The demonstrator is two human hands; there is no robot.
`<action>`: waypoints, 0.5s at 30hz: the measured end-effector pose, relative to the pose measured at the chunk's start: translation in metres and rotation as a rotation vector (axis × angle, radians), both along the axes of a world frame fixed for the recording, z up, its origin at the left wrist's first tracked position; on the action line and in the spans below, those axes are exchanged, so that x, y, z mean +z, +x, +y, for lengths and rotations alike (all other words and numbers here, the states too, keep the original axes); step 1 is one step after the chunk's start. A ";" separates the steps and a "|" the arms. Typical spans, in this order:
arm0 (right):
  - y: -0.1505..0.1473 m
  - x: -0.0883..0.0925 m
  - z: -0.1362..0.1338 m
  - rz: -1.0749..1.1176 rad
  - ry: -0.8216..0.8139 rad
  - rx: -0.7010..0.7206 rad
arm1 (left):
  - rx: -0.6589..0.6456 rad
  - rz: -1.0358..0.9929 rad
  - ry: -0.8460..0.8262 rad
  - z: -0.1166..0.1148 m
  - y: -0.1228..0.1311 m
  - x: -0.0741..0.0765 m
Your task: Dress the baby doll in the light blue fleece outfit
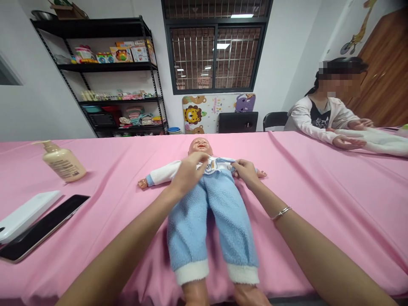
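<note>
A baby doll (200, 146) lies on its back on the pink table cover (318, 191), head away from me. It wears fluffy blue trousers (216, 212) with white cuffs and a white top with blue trim. My left hand (188, 170) is closed on the top at the doll's chest. On the doll's other side my right hand (245, 172) pinches the hem of the top at the waist. A silver bracelet (281, 213) sits on my right wrist.
A beige pump bottle (62, 162) lies at the left, with a white case (27, 214) and a dark phone (43, 227) near the front left edge. Another person (331, 114) sits at the far right with hands on a white garment. Black shelves with toys stand behind.
</note>
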State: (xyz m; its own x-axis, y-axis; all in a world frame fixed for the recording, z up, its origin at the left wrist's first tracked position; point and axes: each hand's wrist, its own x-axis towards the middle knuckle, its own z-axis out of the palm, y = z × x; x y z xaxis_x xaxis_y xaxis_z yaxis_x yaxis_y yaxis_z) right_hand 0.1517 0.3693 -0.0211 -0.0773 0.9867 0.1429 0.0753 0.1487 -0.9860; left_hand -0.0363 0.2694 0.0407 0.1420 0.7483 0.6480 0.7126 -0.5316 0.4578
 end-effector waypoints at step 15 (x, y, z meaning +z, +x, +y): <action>0.053 -0.024 0.026 -1.074 0.327 -0.254 | 0.355 0.597 -0.088 0.052 0.055 -0.023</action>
State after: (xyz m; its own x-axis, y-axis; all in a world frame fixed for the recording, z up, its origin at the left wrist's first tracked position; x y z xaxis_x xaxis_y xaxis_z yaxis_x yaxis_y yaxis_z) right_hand 0.2050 0.3954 -0.0447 -0.1184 0.9193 0.3754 0.9176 0.2458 -0.3125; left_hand 0.0192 0.3215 0.0178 0.1921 0.8615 0.4701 0.9793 -0.1992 -0.0352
